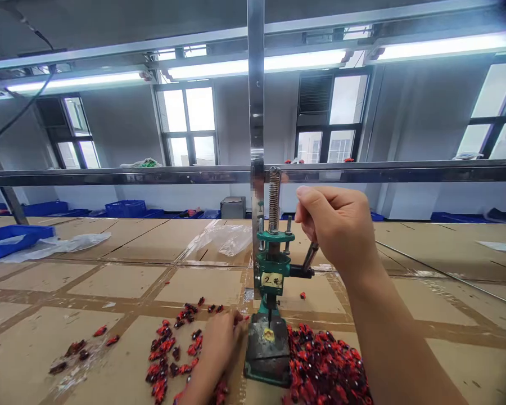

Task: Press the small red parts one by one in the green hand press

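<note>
A green hand press [274,264], marked "2#", stands upright on the table with a thin punch over its base. A small yellowish seat [269,335] lies under the punch tip. My right hand [337,225] is closed in a fist around the top of the press lever [310,257], to the right of the spring. Just left of the base, my left hand [221,334] rests low with its fingers curled together; a red speck shows by the fingertips, but what they hold is unclear. Small glossy red-and-black pieces [162,354] lie scattered left of that hand.
A dense heap of similar pieces [324,365] sits against the right of the base. A metal post [256,84] rises behind the press and meets a horizontal rail [109,176]. A blue tray [17,239] and plastic film [225,239] lie on the cardboard-covered table [122,281].
</note>
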The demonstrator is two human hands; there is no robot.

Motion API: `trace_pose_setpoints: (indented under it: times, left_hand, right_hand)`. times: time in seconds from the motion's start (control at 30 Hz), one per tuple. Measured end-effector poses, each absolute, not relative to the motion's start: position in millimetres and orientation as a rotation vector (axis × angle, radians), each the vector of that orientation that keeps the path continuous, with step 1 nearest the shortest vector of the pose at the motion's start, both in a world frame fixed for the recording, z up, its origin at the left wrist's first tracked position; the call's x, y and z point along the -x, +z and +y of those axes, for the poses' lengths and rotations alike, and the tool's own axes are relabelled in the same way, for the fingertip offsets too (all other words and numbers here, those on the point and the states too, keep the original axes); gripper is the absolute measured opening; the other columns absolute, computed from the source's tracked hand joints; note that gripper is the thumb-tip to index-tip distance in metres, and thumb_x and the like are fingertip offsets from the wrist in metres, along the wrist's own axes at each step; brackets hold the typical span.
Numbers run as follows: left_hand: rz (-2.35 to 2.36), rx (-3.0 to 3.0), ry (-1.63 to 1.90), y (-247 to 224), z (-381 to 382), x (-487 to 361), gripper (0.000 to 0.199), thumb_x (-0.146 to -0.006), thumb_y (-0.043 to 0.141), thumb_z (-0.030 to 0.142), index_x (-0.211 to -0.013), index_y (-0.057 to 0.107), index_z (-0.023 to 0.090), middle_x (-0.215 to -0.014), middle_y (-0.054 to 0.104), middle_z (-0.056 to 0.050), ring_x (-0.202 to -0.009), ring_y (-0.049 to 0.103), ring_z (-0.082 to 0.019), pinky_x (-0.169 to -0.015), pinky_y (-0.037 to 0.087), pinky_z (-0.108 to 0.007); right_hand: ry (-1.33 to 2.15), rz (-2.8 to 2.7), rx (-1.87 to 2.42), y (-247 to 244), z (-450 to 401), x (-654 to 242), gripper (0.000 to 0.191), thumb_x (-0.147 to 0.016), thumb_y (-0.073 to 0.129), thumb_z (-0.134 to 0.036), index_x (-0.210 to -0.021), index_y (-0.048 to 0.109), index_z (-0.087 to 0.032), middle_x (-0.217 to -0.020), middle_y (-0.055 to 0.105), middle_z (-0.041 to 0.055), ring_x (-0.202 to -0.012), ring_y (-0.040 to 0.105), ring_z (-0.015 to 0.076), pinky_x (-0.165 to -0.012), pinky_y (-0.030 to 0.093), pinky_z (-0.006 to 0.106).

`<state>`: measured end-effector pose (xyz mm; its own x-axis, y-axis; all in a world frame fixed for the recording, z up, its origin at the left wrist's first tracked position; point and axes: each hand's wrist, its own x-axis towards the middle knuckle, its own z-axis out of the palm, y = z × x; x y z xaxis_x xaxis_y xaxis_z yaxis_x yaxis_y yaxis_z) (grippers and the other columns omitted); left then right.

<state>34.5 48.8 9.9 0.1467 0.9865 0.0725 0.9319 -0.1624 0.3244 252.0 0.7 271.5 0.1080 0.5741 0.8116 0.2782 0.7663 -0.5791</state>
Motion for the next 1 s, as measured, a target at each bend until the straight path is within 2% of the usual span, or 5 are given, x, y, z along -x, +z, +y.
trace_pose_setpoints:
  times: [0.2, 0.3, 0.43, 0.67, 1.0]
  left_hand:
    - [1.578, -2.415, 0.295, 4, 82, -8, 0.027, -0.083, 0.056, 0.016, -0.099, 0.076, 0.025, -0.104, 0.076, -0.006, -0.108, 0.065, -0.026, -0.099, 0.04, -0.038]
    - [1.475, -2.203, 0.75, 1, 75, -12, 0.036, -0.091, 0.048, 0.027, -0.12, 0.068, 0.022, -0.118, 0.071, -0.009, -0.11, 0.064, -0.025, -0.098, 0.045, -0.038]
    - [1.247, -1.761, 1.17, -5, 58, -27, 0.037, -0.086, 0.058, 0.044, -0.107, 0.075, 0.018, -0.117, 0.07, -0.011, -0.113, 0.063, -0.025, -0.102, 0.048, -0.037]
    - [1.083, -1.22, 1.313, -27, 38, -62, 0.053, -0.066, 0.084, 0.043, -0.108, 0.068, 0.015, -0.102, 0.075, -0.009, -0.084, 0.071, -0.018, -0.078, 0.057, -0.027]
    - [1.391, -1.404, 1.238, -18, 37, -49, 0.047, -0.076, 0.067, 0.053, -0.107, 0.076, 0.019, -0.118, 0.073, -0.009, -0.118, 0.064, -0.028, -0.109, 0.045, -0.043]
  right_hand:
    - [0.257, -1.492, 0.716, 271, 0, -251, 0.045, -0.095, 0.054, -0.034, -0.054, 0.053, -0.015, -0.045, 0.04, -0.0037, -0.045, 0.039, 0.005, -0.046, 0.03, 0.022]
    - [0.27, -1.48, 0.704, 269, 0, -252, 0.045, -0.096, 0.054, -0.034, -0.055, 0.053, -0.015, -0.046, 0.039, -0.0042, -0.045, 0.037, 0.0046, -0.046, 0.029, 0.022]
    - [0.266, -1.483, 0.649, 269, 0, -250, 0.045, -0.096, 0.054, -0.031, -0.053, 0.054, -0.015, -0.046, 0.041, -0.004, -0.045, 0.039, 0.0044, -0.046, 0.029, 0.022]
    - [0.253, -1.472, 0.595, 271, 1, -249, 0.043, -0.095, 0.054, -0.028, -0.053, 0.053, -0.015, -0.046, 0.041, -0.0044, -0.045, 0.038, 0.0043, -0.044, 0.03, 0.022]
    - [0.255, -1.46, 0.551, 269, -1, -247, 0.043, -0.095, 0.055, -0.026, -0.054, 0.055, -0.015, -0.047, 0.041, -0.0045, -0.046, 0.038, 0.0036, -0.045, 0.031, 0.02]
